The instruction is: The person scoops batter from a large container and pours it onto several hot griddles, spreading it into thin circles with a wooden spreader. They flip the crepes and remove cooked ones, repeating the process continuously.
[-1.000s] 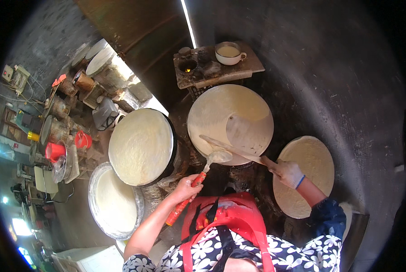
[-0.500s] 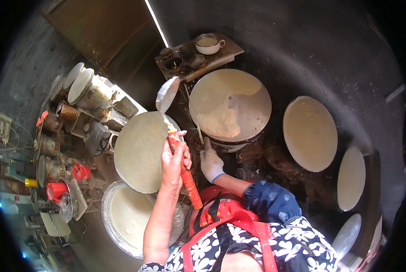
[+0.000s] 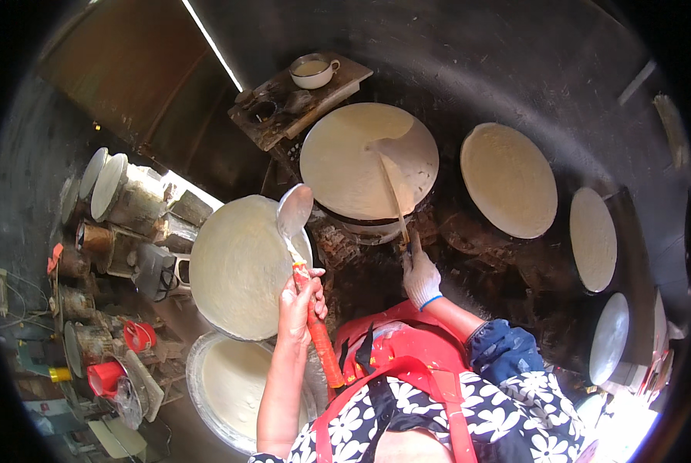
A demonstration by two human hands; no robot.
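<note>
My left hand [image 3: 303,305] grips a metal ladle [image 3: 294,207] by its long red-wrapped handle; the bowl sits over the right edge of a pale batter-coated round griddle [image 3: 237,274]. My right hand [image 3: 419,274], in a white glove, is closed on a thin wooden spreader [image 3: 392,185], its blade lying on the middle round griddle [image 3: 338,154]. Batter covers much of that surface, with bare patches at its right. Below the left griddle is a wide tub [image 3: 226,374] of white batter.
More round griddles [image 3: 507,177] line the right along a dark curved wall. A board [image 3: 332,96] at the back holds a white mug [image 3: 311,73] with pale liquid. At the left stand blackened drum-like stoves [image 3: 141,193], red buckets [image 3: 102,380], cables and other clutter.
The ladle has swung up and leftward from the middle griddle. My right hand has shifted too, the spreader now pointing into that griddle's middle, where batter covers more surface. The camera view has turned.
</note>
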